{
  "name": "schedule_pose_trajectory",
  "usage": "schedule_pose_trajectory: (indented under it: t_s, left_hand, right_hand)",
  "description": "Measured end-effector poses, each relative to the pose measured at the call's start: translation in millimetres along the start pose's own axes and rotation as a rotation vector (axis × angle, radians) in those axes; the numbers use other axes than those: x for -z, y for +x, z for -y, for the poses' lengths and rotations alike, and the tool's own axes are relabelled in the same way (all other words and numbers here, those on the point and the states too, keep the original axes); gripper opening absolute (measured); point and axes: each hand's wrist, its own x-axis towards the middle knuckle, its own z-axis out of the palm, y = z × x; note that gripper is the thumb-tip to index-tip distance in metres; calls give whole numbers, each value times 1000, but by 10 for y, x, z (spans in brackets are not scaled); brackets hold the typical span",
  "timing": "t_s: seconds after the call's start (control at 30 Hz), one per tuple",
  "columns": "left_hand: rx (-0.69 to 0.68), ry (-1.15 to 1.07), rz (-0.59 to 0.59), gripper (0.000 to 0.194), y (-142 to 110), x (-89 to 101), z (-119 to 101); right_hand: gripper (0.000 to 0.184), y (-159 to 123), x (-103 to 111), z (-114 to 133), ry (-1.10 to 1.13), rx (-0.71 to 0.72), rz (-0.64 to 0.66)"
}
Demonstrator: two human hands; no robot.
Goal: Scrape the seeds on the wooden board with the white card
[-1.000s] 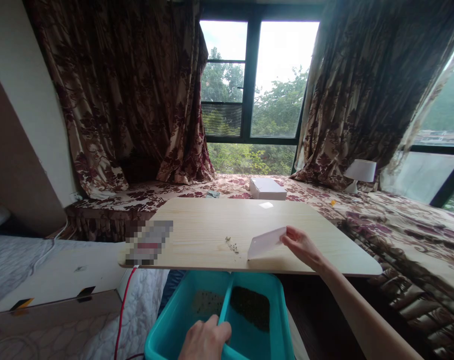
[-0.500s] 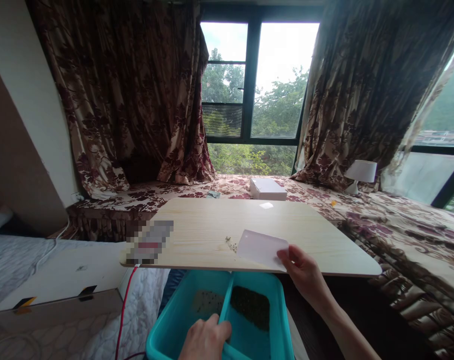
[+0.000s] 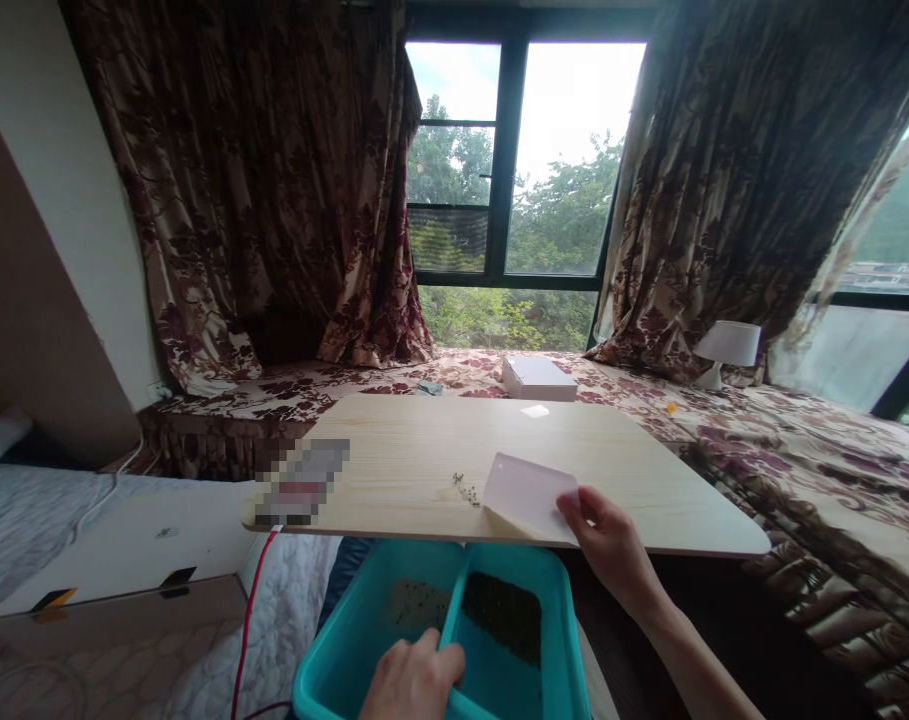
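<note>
My right hand (image 3: 610,540) pinches the right end of a thin white card (image 3: 529,492) with rounded corners and a small corner hole. The card is tilted over the front of the pale wooden tabletop (image 3: 394,440). Just left of its edge lies a small scatter of dark greenish bits (image 3: 465,489). Below the table edge stands a teal two-compartment bin (image 3: 334,640). My left hand (image 3: 416,678) grips its middle divider, thumb to the right; some fingers are hidden. A dark green mass of fine bits (image 3: 503,615) fills part of the right compartment, and sparse bits (image 3: 418,603) lie in the left one.
A blurred-out device (image 3: 304,485) with a red cable (image 3: 250,610) lies at the table's left end. Left of it, a white box (image 3: 124,550) rests on the bed. Behind are a white box (image 3: 538,378) and a lamp (image 3: 728,345) on the window ledge.
My right hand has shifted the card slightly right and up, so its left edge is farther from the bits on the table. My left hand stays on the divider.
</note>
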Motion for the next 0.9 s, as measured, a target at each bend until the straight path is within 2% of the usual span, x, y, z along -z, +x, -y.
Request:
schedule_pose_trajectory:
  t_s: [0.13,0.47,0.7,0.9]
  left_hand:
    - [-14,-1,4,22,9,-7,17]
    - [-17,-16,19,28,19,12,28]
    - [-8,-13,-6,26,6,4,5]
    - [9,-12,-13,25,18,-33,15]
  right_hand:
    - [34,41,10,0,5,7,-8]
    - [33,68,-29,24,57,26,74]
    - [31,30,31,78,100,7,61]
    - [33,28,-10,3,63,5,47]
